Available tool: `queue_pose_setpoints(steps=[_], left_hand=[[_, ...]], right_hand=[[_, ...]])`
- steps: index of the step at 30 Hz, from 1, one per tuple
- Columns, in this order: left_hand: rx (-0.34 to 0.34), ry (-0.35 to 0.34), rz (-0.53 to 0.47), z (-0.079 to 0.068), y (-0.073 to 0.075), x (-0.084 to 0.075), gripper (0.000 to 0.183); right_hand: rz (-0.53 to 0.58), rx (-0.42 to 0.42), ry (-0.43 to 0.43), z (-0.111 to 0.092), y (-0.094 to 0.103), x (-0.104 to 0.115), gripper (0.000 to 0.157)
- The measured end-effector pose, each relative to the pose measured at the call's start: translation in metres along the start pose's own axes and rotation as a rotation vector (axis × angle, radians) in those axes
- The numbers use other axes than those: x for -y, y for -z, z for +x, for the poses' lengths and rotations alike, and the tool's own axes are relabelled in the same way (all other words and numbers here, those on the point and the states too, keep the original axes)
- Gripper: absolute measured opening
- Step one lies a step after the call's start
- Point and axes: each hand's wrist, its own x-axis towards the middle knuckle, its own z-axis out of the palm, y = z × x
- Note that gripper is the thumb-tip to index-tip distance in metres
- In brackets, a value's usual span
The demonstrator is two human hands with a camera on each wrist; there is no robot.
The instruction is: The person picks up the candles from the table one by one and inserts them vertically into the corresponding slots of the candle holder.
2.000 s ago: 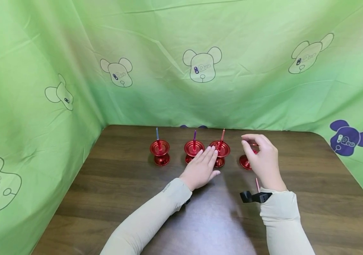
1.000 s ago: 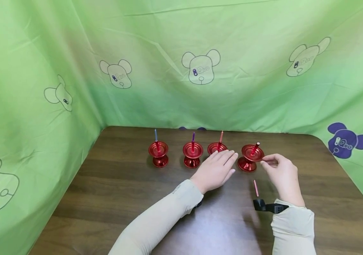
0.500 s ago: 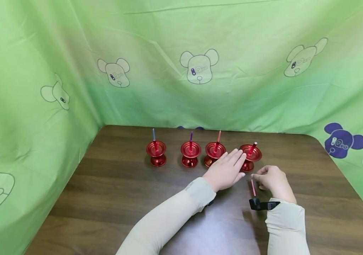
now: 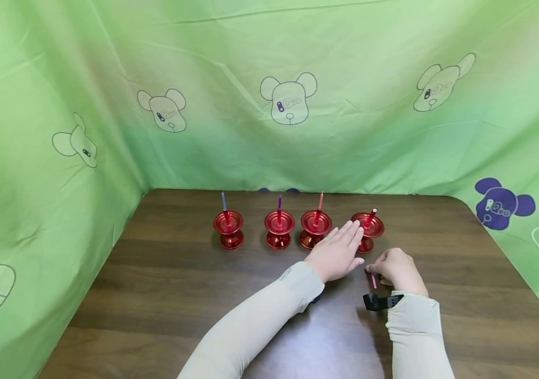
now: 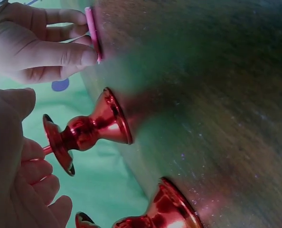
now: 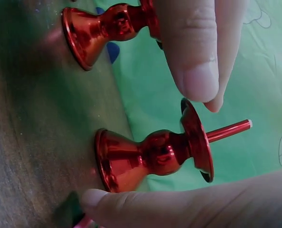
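My left hand [image 4: 336, 253] reaches out flat with straight fingers, its fingertips right at the rim of the rightmost red metal candle holder [image 4: 376, 228]. A short red tube [image 6: 230, 131] with a pale tip rises from that holder's dish. In front of it, my right hand [image 4: 399, 269] pinches a slim pink candle [image 5: 92, 32] between thumb and fingers, close down on the table. In the head view the fingertips cover the candle's far end, and its near end shows below them.
To the left on the brown wooden table [image 4: 165, 273] stand three more red holders: one with a blue candle [image 4: 224, 202], one with a purple candle [image 4: 279, 202], one with a coral candle [image 4: 320, 202]. A green cloth [image 4: 231, 147] with bear-head prints hangs behind and beside the table.
My right hand let go of the rightmost holder's rim and came down toward me to the pink candle. My left hand slid right, from the middle holders to the rightmost one.
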Motion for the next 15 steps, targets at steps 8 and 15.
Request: queue_pose_setpoints(steps=[8, 15], left_hand=[[0.002, 0.001, -0.004, 0.001, -0.008, 0.002, 0.073], [-0.005, -0.002, 0.014, 0.002, -0.014, 0.003, 0.075]], right_hand=[[-0.022, -0.005, -0.011, 0.0, -0.002, 0.001, 0.019], [-0.066, -0.005, -0.01, 0.003, -0.002, -0.002, 0.029]])
